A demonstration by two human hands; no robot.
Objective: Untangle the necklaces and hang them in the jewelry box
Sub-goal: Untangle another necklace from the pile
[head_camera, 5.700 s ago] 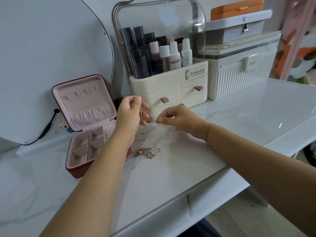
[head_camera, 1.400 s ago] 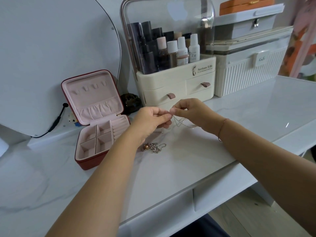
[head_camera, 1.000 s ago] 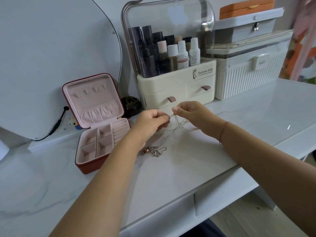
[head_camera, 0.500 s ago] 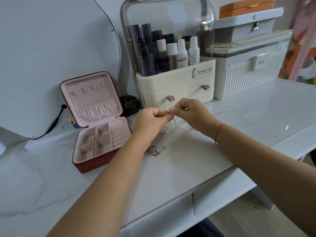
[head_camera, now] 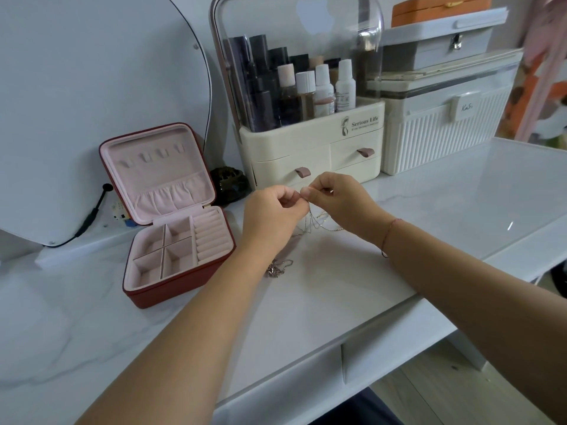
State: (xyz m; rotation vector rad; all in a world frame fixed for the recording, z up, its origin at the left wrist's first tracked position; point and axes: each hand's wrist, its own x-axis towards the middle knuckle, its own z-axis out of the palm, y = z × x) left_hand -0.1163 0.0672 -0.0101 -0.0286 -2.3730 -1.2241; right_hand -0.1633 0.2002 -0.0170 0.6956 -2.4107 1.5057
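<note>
Left hand (head_camera: pixel 271 214) and right hand (head_camera: pixel 336 199) pinch a thin gold chain (head_camera: pixel 316 222) between meeting fingertips — loops droop at six o'clock; tangled necklaces (head_camera: pixel 277 269) lie lower, untouched.

Bare forearms, one bracelet

Both forearms are uncovered down to the left hand (head_camera: pixel 273 216) and right hand (head_camera: pixel 337 200). A thin red string bracelet (head_camera: pixel 387 237) circles the right wrist. A dark garment (head_camera: pixel 368 407) shows below the table's front edge.

One head cam only, wide-angle, faces fwd & down, close over the vanity top (head_camera: pixel 337 302).
</note>
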